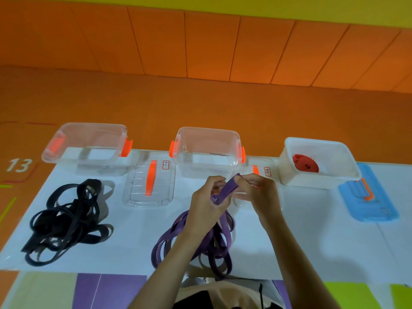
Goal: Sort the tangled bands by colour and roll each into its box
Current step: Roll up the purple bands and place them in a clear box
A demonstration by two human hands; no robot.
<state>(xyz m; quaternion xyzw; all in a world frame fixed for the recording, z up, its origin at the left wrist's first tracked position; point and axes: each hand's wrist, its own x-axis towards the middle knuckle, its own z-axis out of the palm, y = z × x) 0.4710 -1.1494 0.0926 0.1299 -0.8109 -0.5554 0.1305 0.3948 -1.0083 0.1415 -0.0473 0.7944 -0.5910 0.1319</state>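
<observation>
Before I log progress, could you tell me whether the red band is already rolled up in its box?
Rolled: the red band lies as a coil inside the white box.

I pinch a purple band (223,192) between my left hand (206,206) and my right hand (259,190) | black band pile (66,221) | red roll (305,163) in white box (312,179) | two clear boxes (207,139) with orange latches (127,148) | blue lid (376,209), orange handle (367,191) | white table (312,241) | orange wall (200,52), yellow strip (223,5) above
</observation>
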